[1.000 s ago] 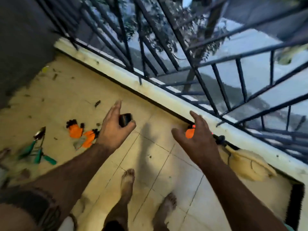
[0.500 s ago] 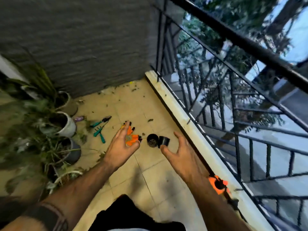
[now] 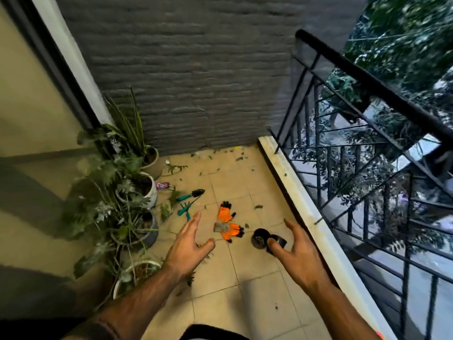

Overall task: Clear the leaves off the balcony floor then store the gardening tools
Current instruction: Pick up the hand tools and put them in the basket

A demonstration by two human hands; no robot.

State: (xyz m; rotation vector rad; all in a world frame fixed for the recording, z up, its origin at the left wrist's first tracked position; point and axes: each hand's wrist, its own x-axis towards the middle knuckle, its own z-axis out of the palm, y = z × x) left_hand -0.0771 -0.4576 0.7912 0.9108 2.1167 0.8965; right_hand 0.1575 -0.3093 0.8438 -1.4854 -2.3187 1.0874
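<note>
Both hands were held empty above the balcony floor, with the tools lying ahead.

The left hand and the right hand were spread wide, nothing being held. The green-handled trowel and rake lay ahead-left, long axes slanted toward the pots, nearer the left hand. The orange-and-black gloves lay between the hands. Small leaf scraps were scattered on the beige tiled floor. No writing could be read.

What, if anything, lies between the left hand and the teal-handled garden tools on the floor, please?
Nothing visible blocks it. The left hand hangs open just short of the teal-handled tools, with only bare tile between; the orange gloves lie off to the right.
</note>
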